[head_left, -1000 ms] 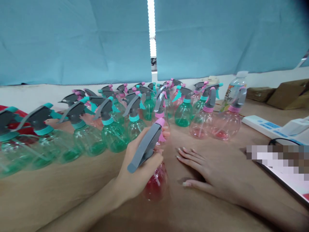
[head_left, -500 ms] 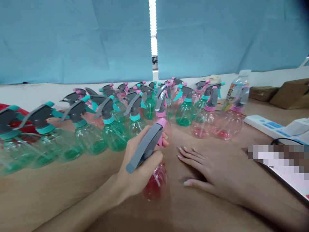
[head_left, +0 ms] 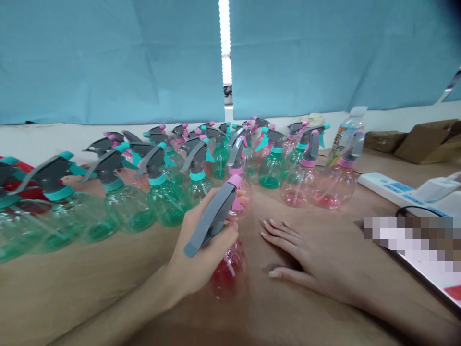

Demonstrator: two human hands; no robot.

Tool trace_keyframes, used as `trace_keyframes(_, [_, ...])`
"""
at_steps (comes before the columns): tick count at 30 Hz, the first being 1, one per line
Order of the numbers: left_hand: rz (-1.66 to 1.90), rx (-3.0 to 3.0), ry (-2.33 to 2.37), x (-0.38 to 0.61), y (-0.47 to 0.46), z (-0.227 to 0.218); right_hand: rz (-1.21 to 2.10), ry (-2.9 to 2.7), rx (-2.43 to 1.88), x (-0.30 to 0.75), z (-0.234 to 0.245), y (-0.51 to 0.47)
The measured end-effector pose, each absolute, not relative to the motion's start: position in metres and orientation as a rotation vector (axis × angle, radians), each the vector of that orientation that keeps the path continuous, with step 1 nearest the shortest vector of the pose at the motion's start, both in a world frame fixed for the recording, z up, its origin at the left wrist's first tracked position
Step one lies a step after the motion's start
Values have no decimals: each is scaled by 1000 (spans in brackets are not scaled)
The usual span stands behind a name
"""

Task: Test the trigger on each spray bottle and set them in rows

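My left hand [head_left: 201, 245] is wrapped around the neck of a pink spray bottle [head_left: 228, 274] with a grey and pink trigger head. The bottle stands upright on the table, its body partly hidden by my fingers, and the spray nozzle points away to the upper right. My right hand [head_left: 306, 254] lies palm down on the table [head_left: 144, 278] with its fingers stretched out, to the right of that bottle and touching nothing else. Just beyond my left hand stands another pink spray bottle [head_left: 247, 185]. A green spray bottle [head_left: 169, 206] stands to its left.
Several green and pink spray bottles stand in rows across the back and left. At right are a drink bottle [head_left: 342, 139], a cardboard box [head_left: 428, 142], a white power strip [head_left: 392, 187] and a flat device with a blurred screen [head_left: 425, 269]. A blue curtain [head_left: 108, 62] hangs behind.
The whole view has shifted slightly, so things sit a little farther left. My left hand keeps its grip on the pink spray bottle, and my right hand stays flat.
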State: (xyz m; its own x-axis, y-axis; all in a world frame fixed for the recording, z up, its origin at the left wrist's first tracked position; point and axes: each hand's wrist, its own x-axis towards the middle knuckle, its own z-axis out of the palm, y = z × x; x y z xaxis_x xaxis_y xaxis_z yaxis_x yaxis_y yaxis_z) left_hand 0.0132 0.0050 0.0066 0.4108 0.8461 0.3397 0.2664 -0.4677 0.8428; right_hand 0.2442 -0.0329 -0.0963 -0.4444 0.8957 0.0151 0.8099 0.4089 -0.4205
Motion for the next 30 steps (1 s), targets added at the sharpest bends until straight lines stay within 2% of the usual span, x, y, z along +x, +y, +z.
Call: trace_keyframes(30, [1047,1919,969,13,5,0,471,-2445,-1463,244,-92,-33])
